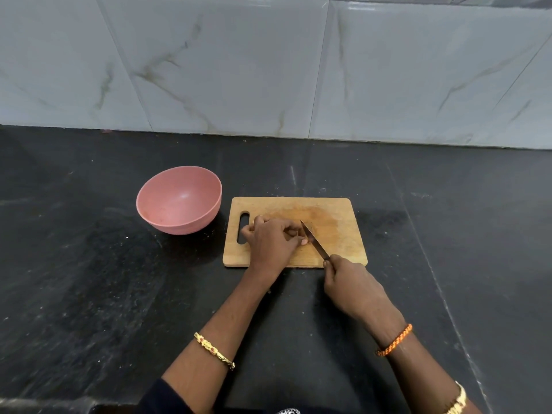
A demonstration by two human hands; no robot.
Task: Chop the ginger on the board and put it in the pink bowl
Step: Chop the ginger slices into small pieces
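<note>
Head view: a dark stone counter (89,264) fills the lower two thirds of the frame, with a pale marble-patterned tiled wall (268,61) across the top. A wooden chopping board (337,210) lies a little right of centre. Left of centre, just beside the board's handle end, sits the pink bowl (179,200), tilted slightly with its mouth toward the camera; nothing can be seen inside it.

The left hand (270,240) rests on the middle of the board, its fingers curled down around the ginger (309,226), which shows only as a small brownish lump at the fingertips. The right hand (352,285), below the board's lower right edge, is wrapped around the handle of a knife (315,240), whose blade slants up-left across the board and meets the ginger just beside the left fingertips.

As a judgement, the chopping is under way. The hand hides too much of the ginger to tell how much is cut. With the bowl apparently bare, the rest of the chopping and the whole transfer into the bowl look still to be done.
</note>
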